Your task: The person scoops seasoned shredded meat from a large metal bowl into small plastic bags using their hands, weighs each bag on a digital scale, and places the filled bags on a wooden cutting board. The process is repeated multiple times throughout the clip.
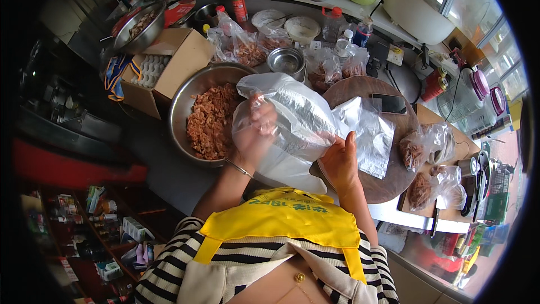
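Observation:
A clear plastic bag [291, 105] is spread between my two hands. My left hand [262, 124], somewhat blurred, shows through the film and seems to be inside the bag or behind a layer of it. My right hand [341, 156] holds the bag's other side, its thumb pointing up. Just left of the bag, a large steel bowl [179, 135] holds chopped raw meat [211, 122]. On the round wooden board [392, 181] to the right lie a stack of flat plastic bags [369, 143] and a smartphone [389, 103].
Bagged meat [412, 152] lies right of the board, near a knife [435, 221]. Behind stand steel bowls [286, 61], more meat bags [249, 51] and bottles [363, 32]. A cardboard box [181, 63] with egg trays is at the left, beside another steel bowl [145, 30].

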A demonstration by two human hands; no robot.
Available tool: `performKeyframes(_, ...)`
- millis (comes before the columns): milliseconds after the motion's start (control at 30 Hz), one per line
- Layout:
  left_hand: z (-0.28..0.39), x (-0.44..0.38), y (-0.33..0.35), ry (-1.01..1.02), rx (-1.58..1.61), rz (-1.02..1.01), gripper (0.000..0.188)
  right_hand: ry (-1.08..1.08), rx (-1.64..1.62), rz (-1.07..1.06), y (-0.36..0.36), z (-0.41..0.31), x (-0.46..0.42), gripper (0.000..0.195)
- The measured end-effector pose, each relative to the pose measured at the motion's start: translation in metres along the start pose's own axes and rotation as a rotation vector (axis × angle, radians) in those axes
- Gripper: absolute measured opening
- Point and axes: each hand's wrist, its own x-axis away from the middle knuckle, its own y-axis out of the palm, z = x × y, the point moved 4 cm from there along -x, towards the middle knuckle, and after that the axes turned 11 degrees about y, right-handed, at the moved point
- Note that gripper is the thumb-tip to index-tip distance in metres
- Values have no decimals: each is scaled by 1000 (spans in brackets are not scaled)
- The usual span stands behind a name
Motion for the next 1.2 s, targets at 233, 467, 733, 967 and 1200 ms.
performKeyframes(233, 101, 13, -13, -104, -554, 69, 32, -254, 157, 219, 73, 4, -33, 16)
performKeyframes(467, 241, 44, -8, 752, -1375, 593, 12, -406, 411, 442, 102, -3, -51, 24)
performKeyframes(733, 83, 25, 2, 53, -1541, 49, 13, -486, 1239, 351, 133, 33, -84, 21)
performKeyframes(967, 82, 42, -30, 8, -1376, 297, 14, -134, 678, 126, 70, 59, -87, 15)
performKeyframes(1200, 108, 19, -31, 111, -774, 454, 15, -127, -288, 230, 46, 16, -55, 11)
